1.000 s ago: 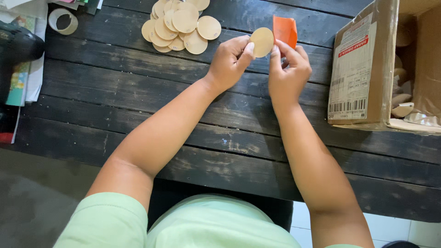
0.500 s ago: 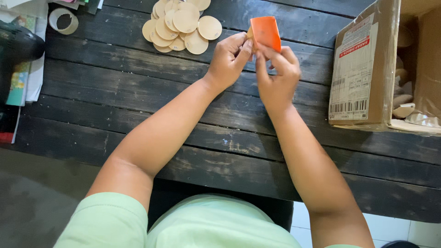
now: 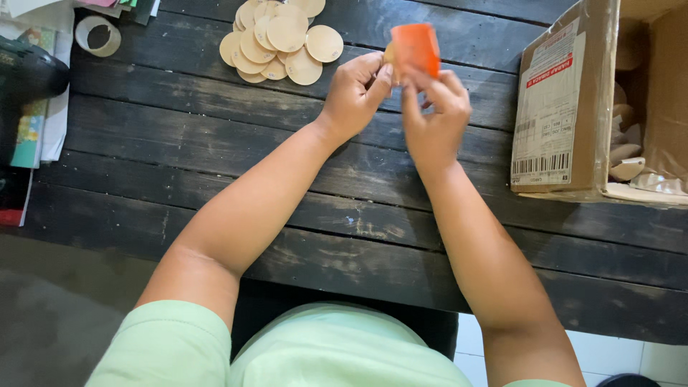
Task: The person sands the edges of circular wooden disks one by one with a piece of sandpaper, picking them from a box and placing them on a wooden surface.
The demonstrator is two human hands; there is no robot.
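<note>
Just right of the disc pile (image 3: 276, 37), my hands pinch together, right hand (image 3: 433, 118) rubbing the orange sandpaper (image 3: 416, 49) evenly while left hand (image 3: 355, 93) steadies the wooden disc (image 3: 389, 54).

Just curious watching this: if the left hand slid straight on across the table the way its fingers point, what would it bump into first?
The left hand points up and right, so it would first meet the orange sheet and the small disc behind it, which it already touches.

Orange sheet (image 3: 416, 47) — folded over (mostly hiding) wooden disc (image 3: 389, 54).
</note>
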